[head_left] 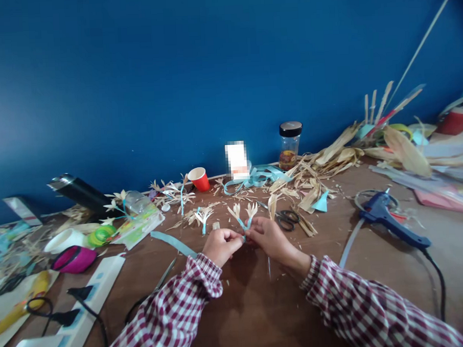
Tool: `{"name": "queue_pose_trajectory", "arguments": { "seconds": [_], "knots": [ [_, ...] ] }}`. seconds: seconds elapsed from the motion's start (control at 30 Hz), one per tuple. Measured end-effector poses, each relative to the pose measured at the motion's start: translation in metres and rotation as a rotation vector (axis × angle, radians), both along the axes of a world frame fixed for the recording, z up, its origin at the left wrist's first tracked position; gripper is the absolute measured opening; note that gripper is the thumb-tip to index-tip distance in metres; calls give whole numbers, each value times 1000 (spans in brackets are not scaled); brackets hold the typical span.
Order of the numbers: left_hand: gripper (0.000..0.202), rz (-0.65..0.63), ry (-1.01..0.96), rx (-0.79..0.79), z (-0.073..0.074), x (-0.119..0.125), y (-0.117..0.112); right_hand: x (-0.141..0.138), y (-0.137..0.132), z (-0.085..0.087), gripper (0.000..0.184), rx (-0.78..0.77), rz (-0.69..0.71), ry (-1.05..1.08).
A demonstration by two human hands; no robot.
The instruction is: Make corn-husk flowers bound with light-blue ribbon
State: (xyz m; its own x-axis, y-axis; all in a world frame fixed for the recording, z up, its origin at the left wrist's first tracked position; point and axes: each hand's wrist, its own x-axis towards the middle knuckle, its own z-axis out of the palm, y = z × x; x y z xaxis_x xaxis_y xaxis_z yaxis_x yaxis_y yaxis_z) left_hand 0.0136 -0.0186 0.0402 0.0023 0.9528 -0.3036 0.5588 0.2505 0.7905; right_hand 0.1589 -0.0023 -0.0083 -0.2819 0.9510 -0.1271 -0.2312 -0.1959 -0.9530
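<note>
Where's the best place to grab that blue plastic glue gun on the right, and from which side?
Probably by its long blue handle, from the near right: it slants out that way, trailing the black cord, while the nozzle points away.

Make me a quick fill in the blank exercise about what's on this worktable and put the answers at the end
The flower piece held between the left hand and the right hand has ____ pale blooms.
The outside of the paper cup is coloured ____.
The glue gun lies on the person's ____ side.
The clear jar has a lid coloured ____.

Missing words: two; red; right; black.
</note>
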Motion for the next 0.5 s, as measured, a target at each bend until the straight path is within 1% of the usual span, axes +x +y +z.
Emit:
{"name": "queue_pose_trajectory", "arguments": {
  "seconds": [0.1, 0.17, 0.37, 0.5],
  "knots": [
    [17, 17, -27, -41, -2, 2, 1, 1, 0, 1, 22, 65, -14, -68],
    [18, 16, -32, -40, -4, 3, 1, 1, 0, 3, 21, 89, -22, -99],
    [13, 27, 7, 36, -10, 5, 0, 3, -2, 4, 23, 134, -35, -164],
    [12, 66, -3, 66, -13, 10, 0, 5, -1, 2, 29, 147, -70, -189]
  ]
}}
